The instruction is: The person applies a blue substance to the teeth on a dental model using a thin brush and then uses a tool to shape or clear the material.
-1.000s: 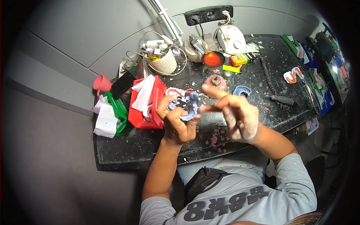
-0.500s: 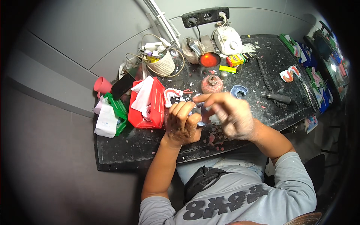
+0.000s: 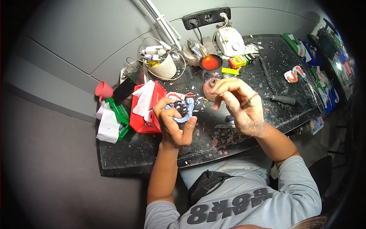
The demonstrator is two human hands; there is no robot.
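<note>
My left hand (image 3: 172, 126) is wrapped round a blue, U-shaped dental impression (image 3: 187, 114), its curve showing between thumb and fingers. To its right, my raised right hand (image 3: 244, 108) has thumb and fingers drawn together in a pinch; whatever may be between the tips is too small to tell. Behind the left hand lies a white dental model with red gum parts (image 3: 177, 95), partly covered. A round jar (image 3: 208, 91) of pinkish colour with a metal top stands behind the right fingers. Below the right hand lie a small dark-blue piece (image 3: 229, 118) and a flat pale strip (image 3: 224, 126).
A red bin (image 3: 142, 125) with papers and a green bin (image 3: 122, 129) stand at left. A woven basket (image 3: 166, 69), a glowing orange dish (image 3: 211, 62), a yellow lighter (image 3: 230, 71) and a white device (image 3: 230, 41) are behind. A corded handpiece (image 3: 284, 100) lies right.
My hands have moved apart from each other. The left has shifted left and turned, bringing the blue impression into view; the right has lifted slightly right, its fingers now pinched together.
</note>
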